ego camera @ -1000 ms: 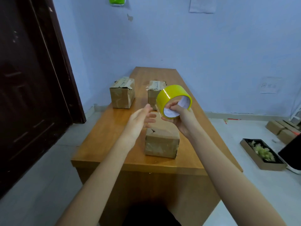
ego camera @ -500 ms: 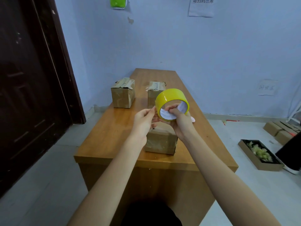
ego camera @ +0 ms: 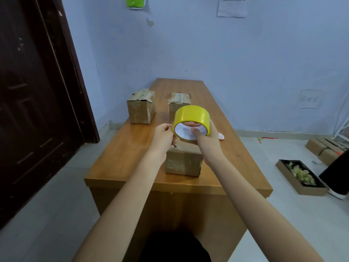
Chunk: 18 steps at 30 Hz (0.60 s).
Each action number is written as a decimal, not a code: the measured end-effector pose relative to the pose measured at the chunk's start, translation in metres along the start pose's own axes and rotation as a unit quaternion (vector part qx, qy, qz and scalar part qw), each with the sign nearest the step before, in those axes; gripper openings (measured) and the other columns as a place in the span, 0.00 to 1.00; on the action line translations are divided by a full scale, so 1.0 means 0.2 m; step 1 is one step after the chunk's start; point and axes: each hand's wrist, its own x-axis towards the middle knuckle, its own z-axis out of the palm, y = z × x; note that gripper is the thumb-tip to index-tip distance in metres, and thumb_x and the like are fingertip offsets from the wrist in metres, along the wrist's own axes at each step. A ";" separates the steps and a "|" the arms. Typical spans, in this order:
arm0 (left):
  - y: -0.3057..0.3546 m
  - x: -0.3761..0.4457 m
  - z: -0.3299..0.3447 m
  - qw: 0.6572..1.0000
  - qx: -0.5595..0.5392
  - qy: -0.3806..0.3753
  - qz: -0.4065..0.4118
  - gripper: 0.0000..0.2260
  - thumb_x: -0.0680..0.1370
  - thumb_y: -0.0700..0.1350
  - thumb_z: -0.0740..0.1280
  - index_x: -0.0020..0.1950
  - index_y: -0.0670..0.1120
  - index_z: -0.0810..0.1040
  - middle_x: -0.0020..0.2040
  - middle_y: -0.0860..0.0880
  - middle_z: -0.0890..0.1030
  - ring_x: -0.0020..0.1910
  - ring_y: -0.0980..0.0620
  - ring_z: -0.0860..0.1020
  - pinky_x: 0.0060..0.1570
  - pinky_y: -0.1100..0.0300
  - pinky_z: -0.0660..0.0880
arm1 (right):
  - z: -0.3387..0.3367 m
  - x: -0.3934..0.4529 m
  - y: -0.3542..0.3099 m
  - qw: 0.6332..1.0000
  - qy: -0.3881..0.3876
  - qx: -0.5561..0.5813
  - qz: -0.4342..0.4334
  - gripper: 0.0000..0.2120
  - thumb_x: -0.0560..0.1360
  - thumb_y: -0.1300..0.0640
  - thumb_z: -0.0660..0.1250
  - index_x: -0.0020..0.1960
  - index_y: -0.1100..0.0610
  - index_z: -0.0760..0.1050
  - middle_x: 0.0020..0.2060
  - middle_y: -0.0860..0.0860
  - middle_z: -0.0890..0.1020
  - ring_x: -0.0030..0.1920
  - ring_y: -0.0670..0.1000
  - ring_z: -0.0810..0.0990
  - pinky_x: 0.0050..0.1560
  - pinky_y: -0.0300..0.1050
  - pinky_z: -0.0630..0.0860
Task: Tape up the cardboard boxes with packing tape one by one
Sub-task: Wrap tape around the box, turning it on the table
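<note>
Head view. Yellow tape roll point(ego camera: 191, 118) held up in the air above the near cardboard box point(ego camera: 183, 162), well clear of the tabletop point(ego camera: 120, 157). Right hand point(ego camera: 204, 137) gripped the roll, fingers hooked through the white core, thumb on the outer band. Left hand point(ego camera: 164, 138) pinched at the roll's left rim; whether a tape end was caught there, not resolvable.

Near box partly hidden behind both hands and the roll; only its front face and a bit of the top visible. Two more boxes farther back on the tabletop: left rear box point(ego camera: 141, 106) with torn, taped top in full view, right rear box point(ego camera: 179, 102) with its lower front blocked by the roll. Small white round object point(ego camera: 221, 136) beside the right hand, mostly covered.

Off the tabletop: dark door point(ego camera: 37, 101) at left, open tray of greenish scraps point(ego camera: 300, 175) on the floor at right, flat cartons point(ego camera: 326, 148) beyond it, paper notice point(ego camera: 232, 6) on the wall.
</note>
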 end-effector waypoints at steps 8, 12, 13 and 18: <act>-0.01 0.07 -0.08 0.989 0.079 0.063 0.103 0.10 0.82 0.42 0.57 0.43 0.43 0.74 0.33 0.51 0.71 0.32 0.57 0.68 0.33 0.64 0.66 | -0.02 -0.01 -0.06 1.000 -0.011 -0.004 0.019 0.12 0.79 0.65 0.57 0.45 0.48 0.70 0.43 0.47 0.78 0.44 0.55 0.81 0.35 0.45 0.81; 0.01 0.09 -0.15 0.985 0.142 -0.009 0.100 0.14 0.82 0.45 0.58 0.38 0.45 0.73 0.31 0.51 0.71 0.29 0.57 0.69 0.30 0.67 0.68 | -0.10 0.01 -0.04 0.998 0.002 -0.067 0.013 0.10 0.77 0.67 0.57 0.44 0.54 0.67 0.41 0.52 0.74 0.45 0.57 0.78 0.33 0.55 0.82; 0.00 0.08 -0.15 0.987 0.131 -0.026 0.085 0.15 0.82 0.46 0.59 0.36 0.45 0.73 0.29 0.52 0.71 0.27 0.58 0.69 0.27 0.68 0.67 | -0.11 0.02 -0.04 0.996 0.005 -0.087 0.005 0.10 0.76 0.68 0.57 0.43 0.54 0.67 0.41 0.53 0.74 0.45 0.59 0.78 0.33 0.55 0.81; -0.02 0.07 -0.11 0.992 0.101 0.007 0.072 0.15 0.79 0.49 0.64 0.34 0.45 0.69 0.28 0.50 0.67 0.26 0.56 0.65 0.29 0.64 0.65 | -0.09 0.05 -0.07 0.994 -0.013 -0.109 -0.014 0.11 0.75 0.67 0.56 0.42 0.52 0.68 0.39 0.52 0.74 0.39 0.51 0.76 0.25 0.36 0.74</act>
